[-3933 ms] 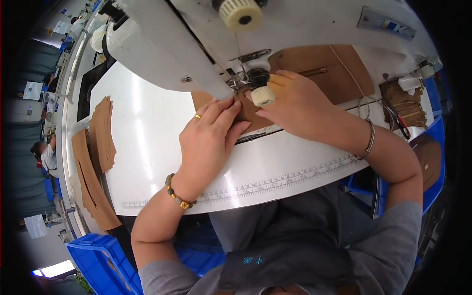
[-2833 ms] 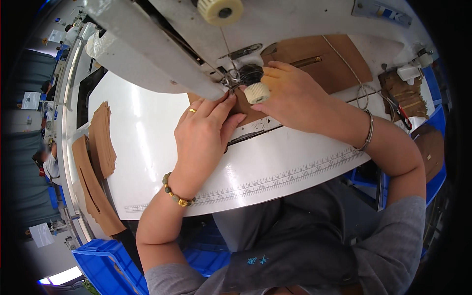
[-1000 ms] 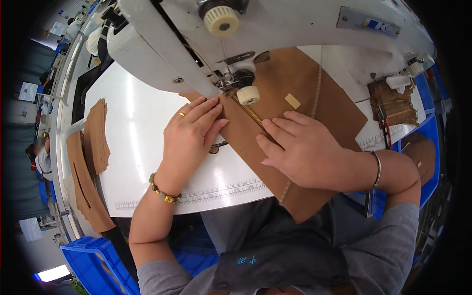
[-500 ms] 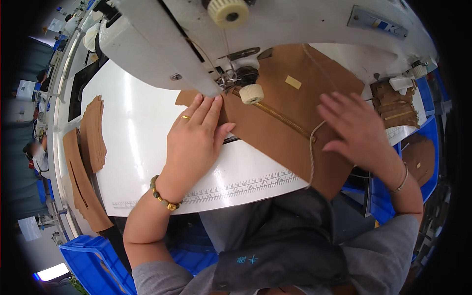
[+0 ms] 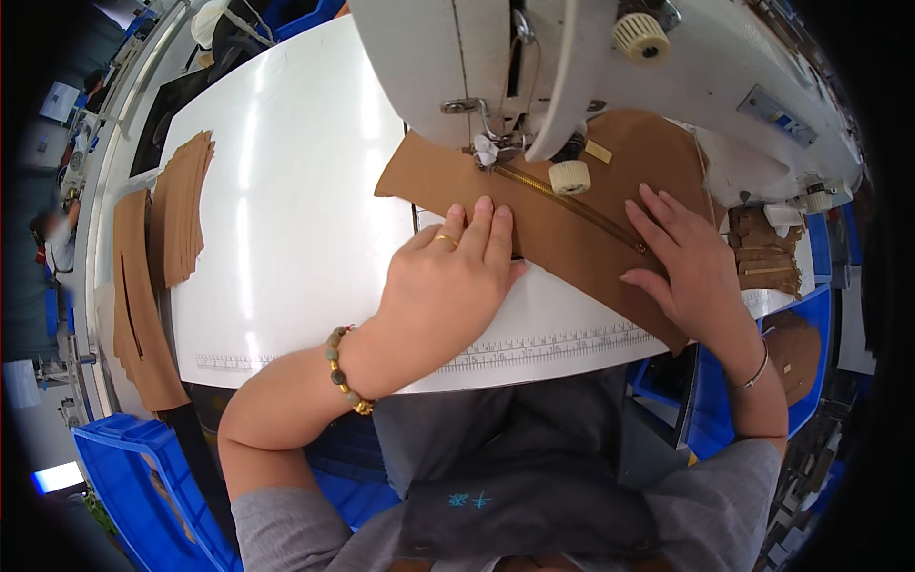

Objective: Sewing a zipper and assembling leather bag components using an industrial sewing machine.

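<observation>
A brown fabric panel [image 5: 610, 234] lies flat on the white table under the needle area of a sewing machine [image 5: 496, 143]. A brass zipper [image 5: 562, 202] runs slantwise across it, its upper end by the presser foot and its pull near my right hand. My left hand [image 5: 457, 272] presses outstretched fingers on the panel's near edge, just below the presser foot. Spread over the panel's right part, my right hand [image 5: 681, 262] rests with its thumb apart from the fingers. A small tan patch [image 5: 599, 153] sits on the panel, partly behind the machine.
Stacks of brown cut pieces [image 5: 186, 210] and slotted brown strips [image 5: 138, 305] lie at the left. Brown zippered pieces [image 5: 767, 250] are piled at the right. Blue bins [image 5: 143, 448] stand below the table's edges. A ruler scale [image 5: 562, 343] follows the near edge.
The panel's far-left corner now shows left of the presser foot. My right hand has settled on the fabric. The cord that lay across the panel near the zipper pull is gone from there.
</observation>
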### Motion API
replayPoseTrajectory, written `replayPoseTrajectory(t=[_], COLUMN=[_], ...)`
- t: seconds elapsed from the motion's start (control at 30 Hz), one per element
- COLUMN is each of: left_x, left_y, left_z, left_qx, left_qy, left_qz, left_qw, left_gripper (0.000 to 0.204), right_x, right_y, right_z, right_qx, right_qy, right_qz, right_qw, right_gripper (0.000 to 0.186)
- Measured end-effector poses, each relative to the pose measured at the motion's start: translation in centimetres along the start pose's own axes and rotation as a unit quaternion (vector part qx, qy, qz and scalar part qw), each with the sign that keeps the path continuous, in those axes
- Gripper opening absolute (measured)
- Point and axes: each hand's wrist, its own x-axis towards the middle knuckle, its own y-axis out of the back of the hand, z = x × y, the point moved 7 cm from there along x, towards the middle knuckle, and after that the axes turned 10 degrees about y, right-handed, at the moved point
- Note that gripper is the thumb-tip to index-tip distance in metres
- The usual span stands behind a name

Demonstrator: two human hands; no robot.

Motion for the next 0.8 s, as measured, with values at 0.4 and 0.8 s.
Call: replayPoseTrajectory(t=[0.4, 0.8], left_x=[2.1, 1.1], left_y=[0.0, -1.3], left_z=[-4.6, -4.2], left_qx=[0.013, 0.021], left_qy=[-0.074, -0.041], left_qz=[0.022, 0.074], left_qw=[0.997, 0.996], left_gripper=[0.038, 0.03], right_x=[7.5, -1.5], right_y=[-1.0, 5.0], right_z=[6.0, 7.0], right_qx=[-0.018, -0.07], right_qy=[0.012, 0.029], right_qz=[0.028, 0.25], right_qw=[0.999, 0.965], right_gripper=[0.047, 0.015])
